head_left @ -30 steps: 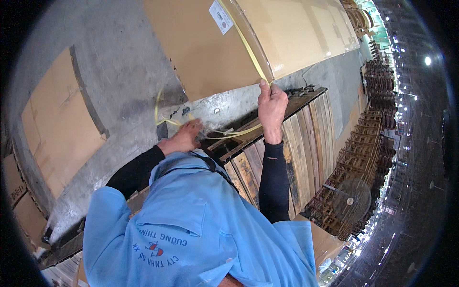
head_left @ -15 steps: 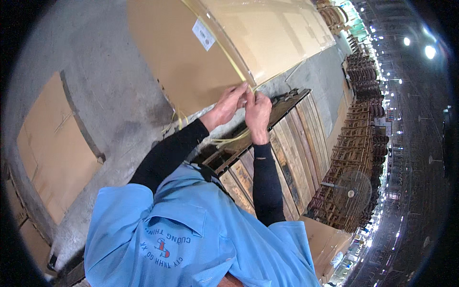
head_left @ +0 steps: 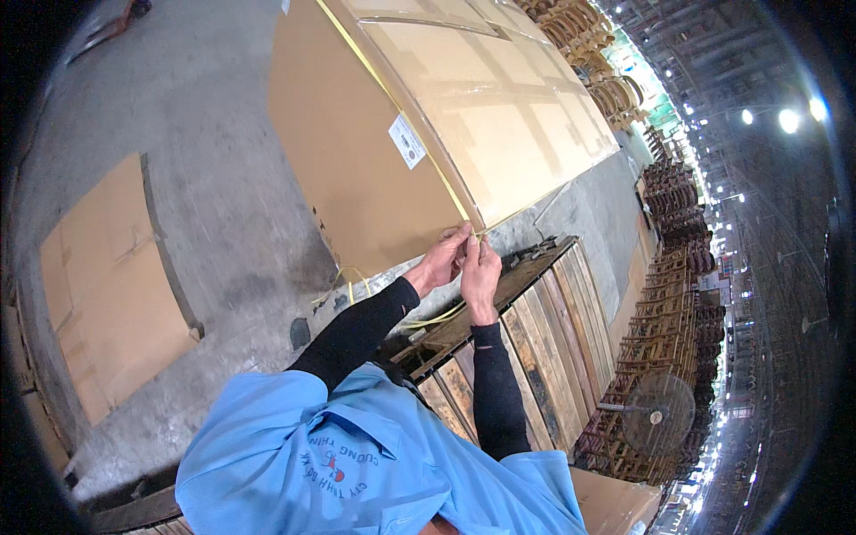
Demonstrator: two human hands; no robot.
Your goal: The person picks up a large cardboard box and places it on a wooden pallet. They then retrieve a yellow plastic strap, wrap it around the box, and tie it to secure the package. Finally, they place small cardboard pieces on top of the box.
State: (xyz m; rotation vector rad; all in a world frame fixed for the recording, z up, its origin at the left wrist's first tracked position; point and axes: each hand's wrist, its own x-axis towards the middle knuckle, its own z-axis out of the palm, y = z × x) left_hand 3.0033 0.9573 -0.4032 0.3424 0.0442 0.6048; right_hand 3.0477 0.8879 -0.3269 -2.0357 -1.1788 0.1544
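A large cardboard box (head_left: 357,192) with a white label (head_left: 407,141) stands ahead of me. A thin yellow packing strap (head_left: 370,67) follows one of its edges to the near corner. At that corner both my hands meet, fingers closed. My left hand (head_left: 440,260) pinches the strap from the left side. Pressed close beside it, my right hand (head_left: 480,278) grips the strap as well. The exact spot between the fingertips is partly hidden. Loose loops of strap (head_left: 437,319) hang below my wrists.
A wooden slatted pallet (head_left: 544,334) lies to the right, beside my right arm. Flat cardboard (head_left: 116,285) rests on the concrete floor (head_left: 223,134) at left. Stacked wooden chair frames (head_left: 655,312) and a round fan (head_left: 656,416) stand farther right.
The view has shifted, so the box and hands sit lower in the picture. Both hands stay together at the box corner, with their fingers slightly rearranged on the strap.
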